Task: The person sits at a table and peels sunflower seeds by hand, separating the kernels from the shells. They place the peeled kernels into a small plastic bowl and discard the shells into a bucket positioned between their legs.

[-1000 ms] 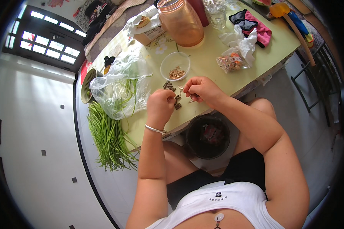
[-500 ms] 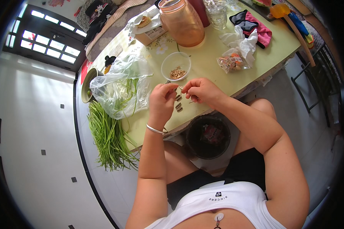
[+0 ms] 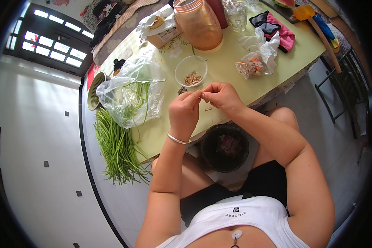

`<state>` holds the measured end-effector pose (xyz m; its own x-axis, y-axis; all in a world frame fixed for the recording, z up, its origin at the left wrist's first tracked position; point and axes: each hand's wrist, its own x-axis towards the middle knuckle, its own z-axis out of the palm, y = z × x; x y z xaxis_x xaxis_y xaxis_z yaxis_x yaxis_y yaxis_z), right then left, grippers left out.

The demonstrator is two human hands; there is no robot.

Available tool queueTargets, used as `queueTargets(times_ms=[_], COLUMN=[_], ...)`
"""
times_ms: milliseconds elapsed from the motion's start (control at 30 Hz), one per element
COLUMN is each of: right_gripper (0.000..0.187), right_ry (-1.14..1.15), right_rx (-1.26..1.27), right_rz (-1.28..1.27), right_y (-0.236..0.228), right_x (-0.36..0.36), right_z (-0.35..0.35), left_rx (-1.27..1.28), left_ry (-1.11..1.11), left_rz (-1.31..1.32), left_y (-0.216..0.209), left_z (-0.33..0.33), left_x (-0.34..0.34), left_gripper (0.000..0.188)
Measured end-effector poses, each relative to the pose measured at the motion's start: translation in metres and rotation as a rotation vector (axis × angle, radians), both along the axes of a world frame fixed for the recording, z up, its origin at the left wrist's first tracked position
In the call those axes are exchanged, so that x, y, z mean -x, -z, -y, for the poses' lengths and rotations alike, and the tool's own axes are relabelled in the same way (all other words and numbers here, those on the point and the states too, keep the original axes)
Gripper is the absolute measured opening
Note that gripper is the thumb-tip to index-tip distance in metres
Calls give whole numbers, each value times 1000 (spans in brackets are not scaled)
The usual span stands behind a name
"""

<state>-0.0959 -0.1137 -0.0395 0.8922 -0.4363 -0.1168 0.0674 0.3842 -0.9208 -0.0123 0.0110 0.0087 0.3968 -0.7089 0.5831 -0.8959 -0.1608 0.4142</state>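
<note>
- Dark seeds (image 3: 182, 89) lie in a small heap just beyond the left hand (image 3: 184, 109), which partly hides them; pale kernels (image 3: 192, 78) sit in a clear bowl (image 3: 190, 64), just past the fingertips of both hands.
- A small piece seems pinched where the fingertips meet, though it is too small to identify.
- A likely slip: the tip pinch is narrow, so uneven pressure from either thumb could make the piece spring away across the table (image 3: 223, 68).
- Pieces dropped nearer the body could roll off the table edge, toward the black bin (image 3: 224, 149) below the right hand (image 3: 222, 97).
- A forward knock from either hand could shift the bowl and spill the kernels, as it looks light and stands close.
- Spreading the left fingers carelessly could scatter the heap.
- Left hand: thumb and forefinger are drawn together, the other fingers curled, the back of the hand facing up; the forearm rises steeply, with a bangle (image 3: 177, 139) at the wrist.
- Right hand: likewise closed to a fingertip pinch, fingers pointing left to meet the other hand; its forearm slants in from a bent elbow.
- Pale slivers (image 3: 208, 109) lie between the wrists.
</note>
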Motion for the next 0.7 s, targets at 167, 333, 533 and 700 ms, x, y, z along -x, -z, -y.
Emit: queueTargets(times_ms=[167, 333, 533, 700], right_gripper=[12, 12, 10, 8], right_ry=[131, 140, -109, -142], right_rx=[62, 301, -173, -222], right_rz=[41, 21, 31, 62], right_y=[-5, 6, 2, -2], right_x=[0, -7, -5, -4], right_z=[-12, -12, 4, 5], left_rx=[-71, -105, 66, 168], left_ry=[-95, -135, -23, 94], left_rz=[133, 118, -593, -1211], left_y=[4, 6, 5, 6], left_z=[1, -1, -6, -11], left_x=[8, 13, 4, -13], left_gripper=[12, 18, 19, 18])
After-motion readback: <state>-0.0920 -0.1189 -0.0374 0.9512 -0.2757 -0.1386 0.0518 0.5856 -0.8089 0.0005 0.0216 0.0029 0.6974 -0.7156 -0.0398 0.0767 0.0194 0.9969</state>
